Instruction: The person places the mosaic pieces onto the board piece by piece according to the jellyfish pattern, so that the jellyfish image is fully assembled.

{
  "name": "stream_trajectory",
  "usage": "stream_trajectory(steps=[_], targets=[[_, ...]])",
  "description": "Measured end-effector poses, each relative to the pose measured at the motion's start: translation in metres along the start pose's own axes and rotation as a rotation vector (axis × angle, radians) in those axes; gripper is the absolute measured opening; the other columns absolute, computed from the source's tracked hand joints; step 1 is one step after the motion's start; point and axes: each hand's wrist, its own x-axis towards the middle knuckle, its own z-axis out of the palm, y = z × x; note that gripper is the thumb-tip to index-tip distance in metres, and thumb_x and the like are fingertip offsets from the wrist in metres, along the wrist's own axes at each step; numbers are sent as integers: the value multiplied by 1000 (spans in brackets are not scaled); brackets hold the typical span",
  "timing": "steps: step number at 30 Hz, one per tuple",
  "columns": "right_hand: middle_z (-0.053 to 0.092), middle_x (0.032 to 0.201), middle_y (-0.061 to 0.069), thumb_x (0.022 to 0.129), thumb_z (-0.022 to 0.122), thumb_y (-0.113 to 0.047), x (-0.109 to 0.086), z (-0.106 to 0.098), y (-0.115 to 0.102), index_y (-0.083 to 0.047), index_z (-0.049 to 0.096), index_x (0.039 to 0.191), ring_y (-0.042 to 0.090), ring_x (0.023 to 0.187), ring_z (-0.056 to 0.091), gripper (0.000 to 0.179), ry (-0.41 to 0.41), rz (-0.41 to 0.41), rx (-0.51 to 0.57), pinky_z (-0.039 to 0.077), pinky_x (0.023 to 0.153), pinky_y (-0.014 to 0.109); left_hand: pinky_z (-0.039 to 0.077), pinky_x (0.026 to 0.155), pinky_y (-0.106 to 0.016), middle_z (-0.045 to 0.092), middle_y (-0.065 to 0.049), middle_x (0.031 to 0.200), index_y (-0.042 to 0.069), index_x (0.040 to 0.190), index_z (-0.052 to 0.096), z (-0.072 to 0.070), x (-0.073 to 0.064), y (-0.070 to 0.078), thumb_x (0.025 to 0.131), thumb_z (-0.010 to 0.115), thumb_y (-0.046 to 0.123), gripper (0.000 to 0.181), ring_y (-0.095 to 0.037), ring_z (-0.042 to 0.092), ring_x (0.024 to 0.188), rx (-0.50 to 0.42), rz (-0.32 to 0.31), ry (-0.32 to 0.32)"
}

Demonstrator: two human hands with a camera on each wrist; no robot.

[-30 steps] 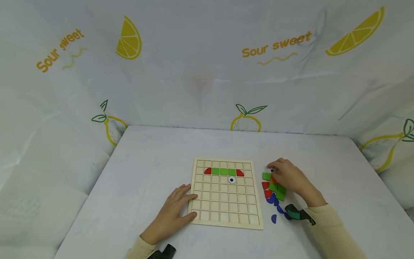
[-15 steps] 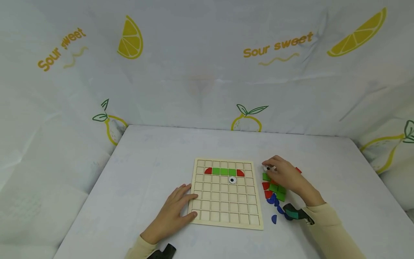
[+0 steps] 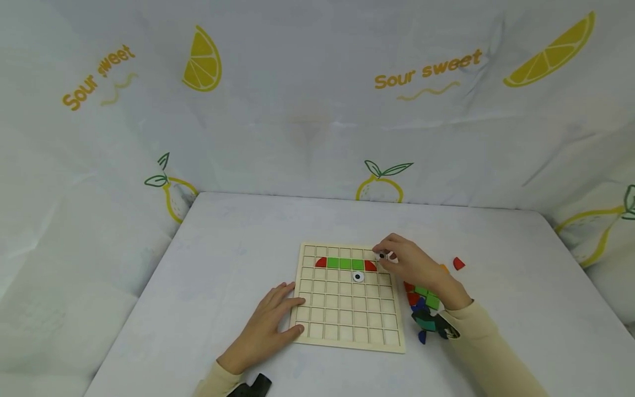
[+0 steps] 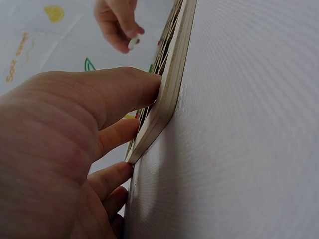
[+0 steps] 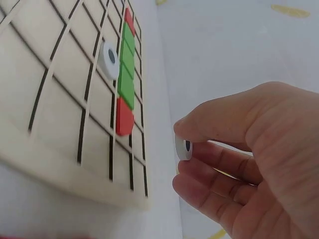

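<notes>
Lemon-print cloth [image 3: 297, 138] behind a white surface [image 3: 238, 242], with a gridded wooden board [image 3: 330, 317] sitting on it. Left hand [image 3: 263, 324] has its fingers spread, touching the board's left edge. Right hand [image 3: 415, 269] is pinching an eye piece [image 5: 182, 148] near the far right corner, just off the board. Another eye [image 3: 358, 277] sits right beside three green squares [image 3: 345, 264] with red ends [image 3: 370, 266]. Loose colored bits [image 3: 432, 301] are scattered right of the board.
</notes>
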Motion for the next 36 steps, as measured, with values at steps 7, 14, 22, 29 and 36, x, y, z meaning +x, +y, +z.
stream_trajectory(steps=[7, 14, 22, 29, 36], targets=[[65, 114, 8, 94, 68, -7, 14, 10, -17, 0, 70, 117, 22, 99, 66, 24, -24, -35, 33, 60, 87, 39, 22, 124, -61, 38, -7, 163, 16, 135, 62, 1, 0, 0, 90, 74, 26, 48, -34, 26, 155, 6, 0, -1], [66, 111, 5, 94, 71, -12, 24, 19, -35, -3, 72, 116, 17, 96, 66, 24, -61, -61, 38, 60, 84, 34, 21, 125, -60, 39, -8, 162, 15, 135, 62, 0, 0, 1, 90, 74, 26, 48, -34, 27, 155, 7, 7, -3], [66, 110, 2, 95, 70, -16, 33, 32, -48, -8, 73, 115, 17, 95, 62, 21, -88, -117, 12, 55, 82, 32, 22, 124, -61, 39, -8, 162, 16, 136, 62, -1, 0, 1, 91, 74, 26, 48, -34, 26, 155, 9, 4, -5], [65, 110, 0, 96, 70, -20, 38, 44, -58, -12, 73, 118, 14, 92, 55, 23, -118, -128, -30, 50, 77, 27, 22, 123, -64, 38, -8, 162, 17, 136, 61, -1, 1, 1, 92, 73, 28, 48, -35, 25, 155, 2, 2, -13], [65, 109, -3, 95, 72, -21, 40, 53, -65, -15, 73, 116, 11, 93, 56, 22, -130, -104, -61, 51, 78, 28, 23, 123, -63, 38, -7, 163, 17, 136, 61, -1, 0, -1, 91, 73, 28, 48, -35, 25, 155, 4, 1, -10]])
